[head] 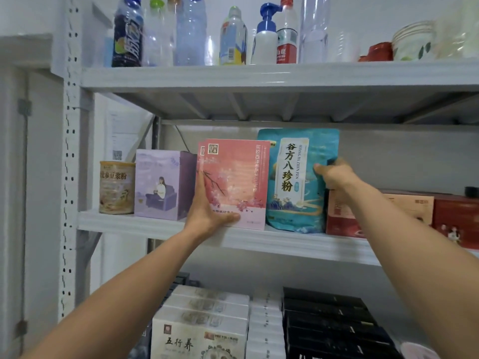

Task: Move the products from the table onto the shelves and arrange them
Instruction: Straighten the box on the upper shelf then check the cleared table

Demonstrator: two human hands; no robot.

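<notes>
Straight ahead in the head view stands a grey metal rack, and both arms reach up to its middle shelf point(298, 244). The left hand point(207, 211) lies spread against the lower left corner of a pink box point(238, 177). Its fingers point(200, 185) point straight up along the box's left edge, and its thumb stretches along the bottom of the front. The pink box stands upright on the middle shelf at the front lip, with the edge of a second one like it showing just behind.

The right hand point(337, 174) grips a teal pouch point(293, 177) by its right edge, thumb on the front and the other fingers curled round behind. The teal pouch stands upright on the same shelf, touching the right side of the pink box.

Left of the pink box is a purple box point(163, 185), then a round tin point(117, 187). Right of the pouch lie red boxes point(456, 218). The top shelf point(259, 76) carries plastic bottles point(186, 32) and cups. Below, white boxes point(202, 330) and black boxes point(334, 330) sit in rows.
</notes>
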